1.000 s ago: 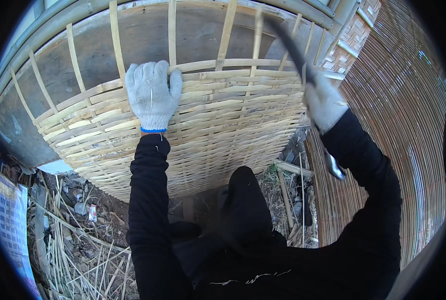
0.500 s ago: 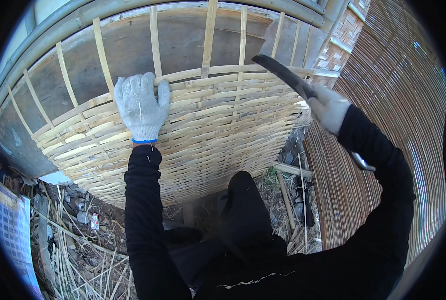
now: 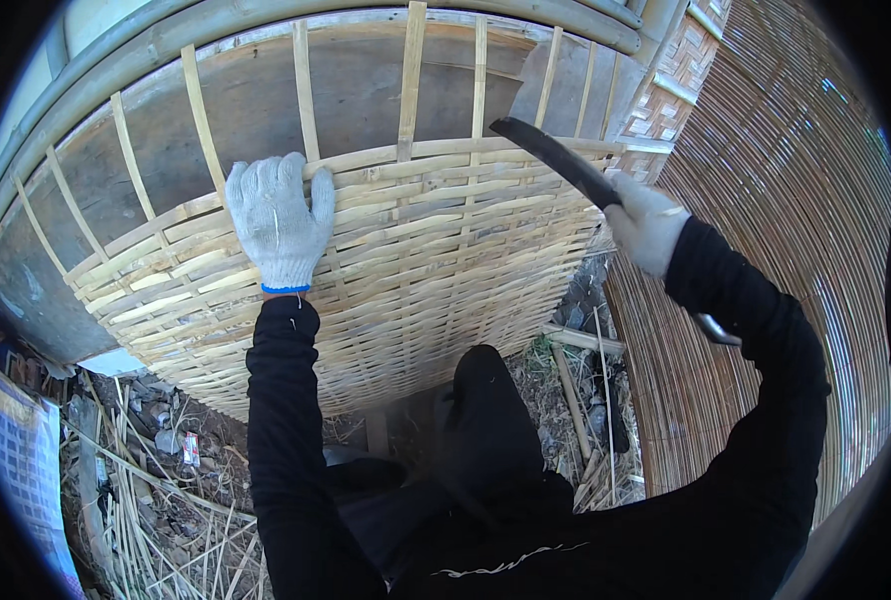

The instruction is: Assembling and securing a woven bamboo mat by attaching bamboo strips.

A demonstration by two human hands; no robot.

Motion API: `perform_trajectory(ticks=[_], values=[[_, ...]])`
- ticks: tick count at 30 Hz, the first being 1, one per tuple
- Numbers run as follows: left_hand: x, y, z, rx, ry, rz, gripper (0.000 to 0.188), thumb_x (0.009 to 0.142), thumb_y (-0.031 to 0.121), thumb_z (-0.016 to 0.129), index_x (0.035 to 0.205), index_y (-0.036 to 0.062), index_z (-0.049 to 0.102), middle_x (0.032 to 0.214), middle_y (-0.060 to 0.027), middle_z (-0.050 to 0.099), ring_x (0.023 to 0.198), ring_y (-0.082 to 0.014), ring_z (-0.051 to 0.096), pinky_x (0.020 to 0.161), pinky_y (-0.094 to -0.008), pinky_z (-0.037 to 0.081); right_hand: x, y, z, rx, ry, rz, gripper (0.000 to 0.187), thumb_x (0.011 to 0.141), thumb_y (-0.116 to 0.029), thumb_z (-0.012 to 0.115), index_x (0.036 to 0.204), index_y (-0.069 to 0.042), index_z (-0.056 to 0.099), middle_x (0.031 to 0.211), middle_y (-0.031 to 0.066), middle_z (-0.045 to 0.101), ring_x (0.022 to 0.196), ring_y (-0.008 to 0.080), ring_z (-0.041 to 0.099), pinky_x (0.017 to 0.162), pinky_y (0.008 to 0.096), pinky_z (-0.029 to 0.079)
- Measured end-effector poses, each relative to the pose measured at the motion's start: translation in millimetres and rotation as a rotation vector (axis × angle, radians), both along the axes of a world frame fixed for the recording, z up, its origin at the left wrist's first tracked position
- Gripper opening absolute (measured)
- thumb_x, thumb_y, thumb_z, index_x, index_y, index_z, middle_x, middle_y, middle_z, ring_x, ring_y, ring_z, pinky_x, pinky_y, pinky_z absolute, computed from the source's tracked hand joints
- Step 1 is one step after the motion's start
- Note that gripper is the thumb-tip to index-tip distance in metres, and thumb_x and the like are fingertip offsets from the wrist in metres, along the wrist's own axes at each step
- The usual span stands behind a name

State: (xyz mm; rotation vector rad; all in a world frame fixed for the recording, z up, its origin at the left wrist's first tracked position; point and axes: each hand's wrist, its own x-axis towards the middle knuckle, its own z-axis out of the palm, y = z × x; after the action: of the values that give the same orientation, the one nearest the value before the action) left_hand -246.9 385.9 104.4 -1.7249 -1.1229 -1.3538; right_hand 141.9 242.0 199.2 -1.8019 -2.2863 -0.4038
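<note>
Outdoor ground (image 3: pixel 156 470) below the woven bamboo panel (image 3: pixel 396 270) is bare earth littered with dry bamboo offcuts and scraps. Head view only.

Woven bamboo panel: stands upright against a weathered board wall (image 3: pixel 366 90), horizontal strips woven through vertical slats. The weave fills the panel's lower part; above it the vertical slats (image 3: pixel 411 70) rise bare to a thick bamboo pole (image 3: pixel 296 20) running along the top.

Left hand (image 3: pixel 278 222): in a white knit glove with a blue cuff, laid flat and spread against the panel's upper woven rows, fingertips at the topmost strip. It grasps nothing.

Right hand (image 3: pixel 646 225): white-gloved, raised at the panel's right edge, clenched around the handle of a dark long-bladed knife (image 3: pixel 556 165). The blade slants up and left, its tip over the panel's top strip; contact with the strip cannot be determined.

Right of the panel: a slatted bamboo screen (image 3: pixel 796 290) curves past. Both sleeves are black.
</note>
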Motion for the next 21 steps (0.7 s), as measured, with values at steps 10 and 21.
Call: perform_trajectory(ticks=[10, 21], values=[[-7, -2, -1, -0.048, 0.006, 0.007, 0.024, 0.087, 0.024, 0.074, 0.101, 0.0063, 0.068, 0.091, -0.0111, 0.067, 0.093, -0.0333, 0.063, 0.104, -0.0517, 0.042, -43, -2, 3, -0.185, 0.238, -0.036, 0.02, 0.102, -0.011, 0.053, 0.116, 0.003, 0.051, 0.077, 0.0191, 0.064, 0.069, 0.0348, 0.068, 0.063, 0.0445, 0.052], [-3, -1, 1, -0.022, -0.007, -0.026, 0.022, 0.085, 0.023, 0.074, 0.098, 0.0062, 0.067, 0.088, -0.0105, 0.066, 0.092, -0.0336, 0.062, 0.105, -0.0517, 0.042, -47, 4, -6, -0.139, 0.383, -0.048, 0.016, 0.103, -0.01, 0.051, 0.113, 0.001, 0.053, 0.074, 0.0085, 0.06, 0.063, 0.0193, 0.061, 0.059, 0.0362, 0.051]])
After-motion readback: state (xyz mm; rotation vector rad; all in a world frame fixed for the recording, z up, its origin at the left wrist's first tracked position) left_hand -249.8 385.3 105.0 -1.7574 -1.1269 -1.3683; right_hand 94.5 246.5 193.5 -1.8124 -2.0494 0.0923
